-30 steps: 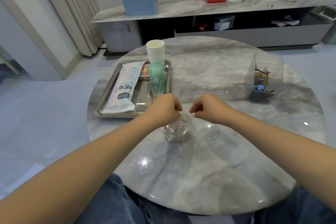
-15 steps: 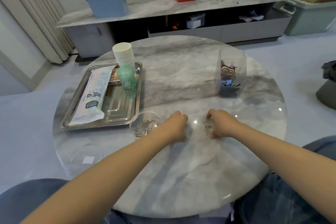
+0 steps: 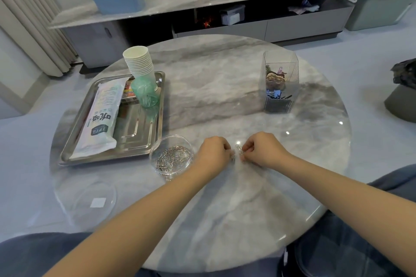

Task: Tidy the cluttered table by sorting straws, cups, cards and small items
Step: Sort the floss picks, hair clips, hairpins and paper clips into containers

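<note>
a round marble table (image 3: 225,96) fills the middle of the view. on its left side lies a steel tray (image 3: 137,135), holding a long white packet (image 3: 101,119) along its left half, a stack of paper cups (image 3: 139,60) at its far right corner, and green cups (image 3: 145,93) lying tipped just near of the stack. something red shows between the packet and the green cups, too hidden to name. on the far right of the table stands a clear square holder (image 3: 280,81) with dark clips and small items inside. a clear lid (image 3: 94,202) with a white sticker lies flat at the near left edge. just right of the tray's near corner sits a clear round dish (image 3: 171,157) filled with silver paper clips (image 3: 172,158). right of the dish, near the table's middle, the left hand (image 3: 213,153) and the right hand (image 3: 261,149) rest knuckles up, close together, fingers curled. the right hand pinches a loose clip (image 3: 239,149) at its fingertips; the left hand's fingertips close on another small clip, mostly hidden, at the table surface.
</note>
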Demonstrator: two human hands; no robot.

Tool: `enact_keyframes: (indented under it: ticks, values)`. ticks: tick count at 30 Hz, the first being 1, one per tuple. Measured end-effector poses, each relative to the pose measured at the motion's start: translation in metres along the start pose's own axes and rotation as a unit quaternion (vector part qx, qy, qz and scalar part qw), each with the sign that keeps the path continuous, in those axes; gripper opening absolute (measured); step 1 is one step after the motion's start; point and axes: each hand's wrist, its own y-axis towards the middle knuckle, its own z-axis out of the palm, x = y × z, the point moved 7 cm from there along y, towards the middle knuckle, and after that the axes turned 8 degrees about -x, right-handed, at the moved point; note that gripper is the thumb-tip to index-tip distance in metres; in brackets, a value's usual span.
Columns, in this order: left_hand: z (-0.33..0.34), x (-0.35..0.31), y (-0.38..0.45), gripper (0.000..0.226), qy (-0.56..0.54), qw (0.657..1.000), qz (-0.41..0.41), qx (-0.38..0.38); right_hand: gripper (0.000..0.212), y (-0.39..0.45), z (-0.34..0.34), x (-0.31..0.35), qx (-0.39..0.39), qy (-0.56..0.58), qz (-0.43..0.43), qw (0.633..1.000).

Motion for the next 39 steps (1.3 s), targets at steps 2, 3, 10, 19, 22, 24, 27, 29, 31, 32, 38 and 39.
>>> enact_keyframes:
  ticks: [2,3,10,19,22,24,27,29,31,32,38,39]
  values:
    - [0.002,-0.004,-0.001,0.016,0.023,1.0,-0.004,0.013,0.029,-0.002,0.005,0.002,-0.002,-0.014,-0.004,1.0]
    - [0.003,-0.006,-0.002,0.017,0.038,0.999,-0.001,0.02,0.029,-0.003,0.007,0.002,-0.006,-0.018,-0.008,1.0]
    - [0.002,-0.006,0.006,0.016,0.099,0.994,0.002,0.055,0.007,0.005,0.008,0.004,0.014,-0.034,-0.03,0.999]
    - [0.009,-0.016,-0.004,0.028,0.241,0.965,0.044,0.088,0.02,0.006,0.013,0.002,0.06,-0.044,-0.032,0.997]
    - [-0.006,-0.021,-0.005,0.021,0.225,0.969,0.043,0.09,0.018,0.005,0.005,0.006,0.07,-0.025,-0.024,0.997]
    - [-0.026,-0.023,-0.003,0.02,0.205,0.975,0.04,0.08,0.015,0.006,-0.005,0.021,0.055,0.018,-0.037,0.998]
    - [-0.065,-0.015,-0.002,0.025,0.188,0.98,0.027,0.063,0.009,0.004,-0.015,0.055,0.034,0.084,-0.077,0.993]
    - [-0.089,-0.002,-0.002,0.022,0.189,0.981,0.012,0.052,0.008,0.0,-0.009,0.074,0.047,0.105,-0.094,0.989]
    - [-0.108,0.02,-0.007,0.018,0.195,0.98,-0.005,0.043,0.007,-0.003,0.005,0.092,0.056,0.116,-0.11,0.986]
    - [-0.112,0.029,-0.009,0.016,0.197,0.979,-0.014,0.041,0.005,-0.004,0.01,0.098,0.053,0.122,-0.113,0.985]
    - [-0.121,0.057,-0.019,0.012,0.172,0.984,-0.038,0.012,0.009,-0.003,0.032,0.12,0.036,0.112,-0.121,0.986]
    - [-0.122,0.058,-0.018,0.011,0.167,0.985,-0.037,0.007,0.009,-0.002,0.032,0.119,0.038,0.115,-0.116,0.986]
